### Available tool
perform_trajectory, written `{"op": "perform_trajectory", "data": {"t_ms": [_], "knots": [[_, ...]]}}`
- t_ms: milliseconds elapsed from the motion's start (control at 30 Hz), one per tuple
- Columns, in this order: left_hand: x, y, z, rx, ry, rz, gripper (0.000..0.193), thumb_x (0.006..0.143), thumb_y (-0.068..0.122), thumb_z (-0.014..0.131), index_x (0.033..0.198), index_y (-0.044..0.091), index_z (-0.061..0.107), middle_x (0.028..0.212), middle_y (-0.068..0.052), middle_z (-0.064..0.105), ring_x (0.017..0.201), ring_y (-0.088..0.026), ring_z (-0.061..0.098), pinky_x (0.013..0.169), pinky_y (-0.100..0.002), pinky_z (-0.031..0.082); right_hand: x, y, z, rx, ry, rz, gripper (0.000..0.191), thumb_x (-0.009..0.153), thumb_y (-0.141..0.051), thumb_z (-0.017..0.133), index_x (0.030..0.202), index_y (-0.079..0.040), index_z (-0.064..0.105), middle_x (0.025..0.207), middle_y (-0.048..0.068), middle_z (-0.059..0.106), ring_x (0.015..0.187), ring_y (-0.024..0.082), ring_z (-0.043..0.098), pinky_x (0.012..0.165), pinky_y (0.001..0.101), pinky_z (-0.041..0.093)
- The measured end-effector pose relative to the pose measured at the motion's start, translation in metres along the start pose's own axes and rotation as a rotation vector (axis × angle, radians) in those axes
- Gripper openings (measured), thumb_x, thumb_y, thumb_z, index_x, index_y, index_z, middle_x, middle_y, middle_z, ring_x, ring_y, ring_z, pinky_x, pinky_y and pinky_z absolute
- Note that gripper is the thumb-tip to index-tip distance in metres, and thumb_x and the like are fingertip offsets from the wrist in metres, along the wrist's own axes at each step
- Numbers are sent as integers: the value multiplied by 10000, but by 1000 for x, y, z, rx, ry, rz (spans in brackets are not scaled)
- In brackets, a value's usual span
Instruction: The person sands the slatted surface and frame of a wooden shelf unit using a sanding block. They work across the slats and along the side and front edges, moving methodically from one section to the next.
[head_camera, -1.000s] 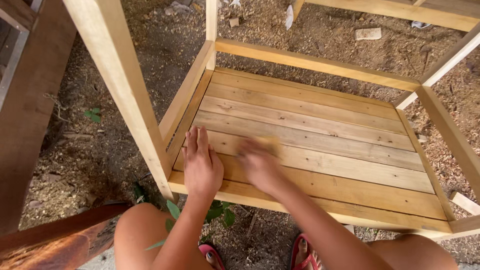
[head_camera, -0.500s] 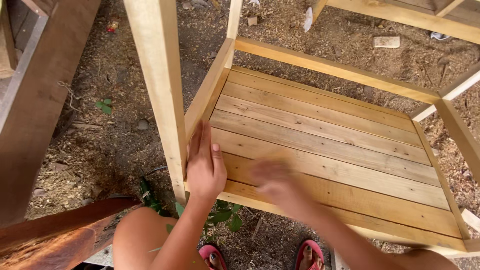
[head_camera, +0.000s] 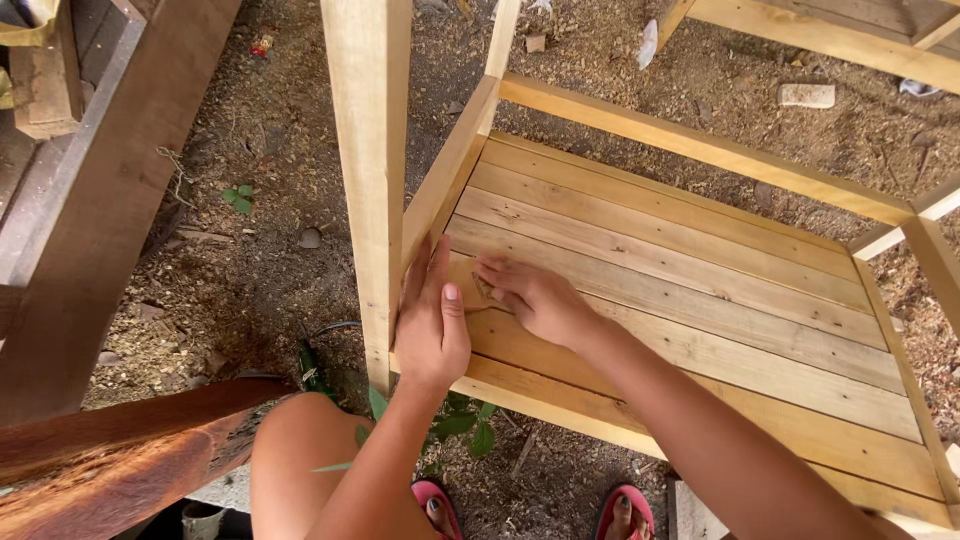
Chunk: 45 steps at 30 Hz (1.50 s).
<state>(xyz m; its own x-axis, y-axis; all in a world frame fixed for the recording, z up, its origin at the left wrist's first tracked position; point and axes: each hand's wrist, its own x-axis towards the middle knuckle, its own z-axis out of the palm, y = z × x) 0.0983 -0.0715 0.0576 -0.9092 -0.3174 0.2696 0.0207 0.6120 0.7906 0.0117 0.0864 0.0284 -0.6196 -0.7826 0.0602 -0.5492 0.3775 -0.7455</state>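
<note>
Right hand (head_camera: 535, 300) has slid beside the flat left hand (head_camera: 432, 325), fingers pressing tan sandpaper (head_camera: 470, 287) onto pale slats (head_camera: 680, 270).

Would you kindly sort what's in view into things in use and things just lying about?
In use: left hand, right hand, sanding piece, slatted wooden shelf.
Lying about: pale stone, wood scrap, dark plank, green leaves.

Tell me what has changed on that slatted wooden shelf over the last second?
The right hand, pressing a small tan pad, slid left along the slats until it sits beside the left hand. The left hand stayed flat at the shelf's corner by the upright post.
</note>
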Motion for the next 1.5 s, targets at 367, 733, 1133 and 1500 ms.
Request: {"op": "perform_trajectory", "data": {"t_ms": [367, 733, 1133, 1500], "knots": [[2, -1, 2, 23, 31, -33, 590, 1112, 384, 263, 1533, 12, 444, 1597, -252, 414, 1476, -440, 399, 1191, -487, 354, 25, -14, 38, -277, 192, 38, 438, 907, -246, 696, 1331, -140, 665, 1620, 225, 354, 1498, 418, 309, 1205, 545, 272], [-1, -4, 5, 46, 71, -22, 575, 1125, 368, 265, 1523, -2, 454, 1564, -275, 453, 1466, -449, 424, 1203, -482, 361, 4, -15, 18, -66, 183, -86, 371, 868, -120, 701, 1220, -11, 655, 1306, 192, 676, 1253, 406, 587, 1074, 518, 420], [1, -4, 6, 43, 18, -100, 609, 1111, 389, 258, 1539, -13, 417, 1559, -287, 440, 1432, -464, 431, 1166, -502, 394, -67, -3, -26, -161, 64, -19, 312, 937, -66, 633, 1243, -81, 695, 1425, 126, 629, 1362, 313, 549, 1162, 477, 373], [5, 0, 8, 152, -59, -149, 629, 1069, 411, 245, 1524, 16, 424, 1586, -275, 389, 1422, -480, 398, 1130, -537, 371, -17, -24, -9, -116, 25, -32, 355, 964, -195, 581, 1288, -64, 646, 1375, 117, 635, 1345, 331, 543, 1200, 520, 342]]}}
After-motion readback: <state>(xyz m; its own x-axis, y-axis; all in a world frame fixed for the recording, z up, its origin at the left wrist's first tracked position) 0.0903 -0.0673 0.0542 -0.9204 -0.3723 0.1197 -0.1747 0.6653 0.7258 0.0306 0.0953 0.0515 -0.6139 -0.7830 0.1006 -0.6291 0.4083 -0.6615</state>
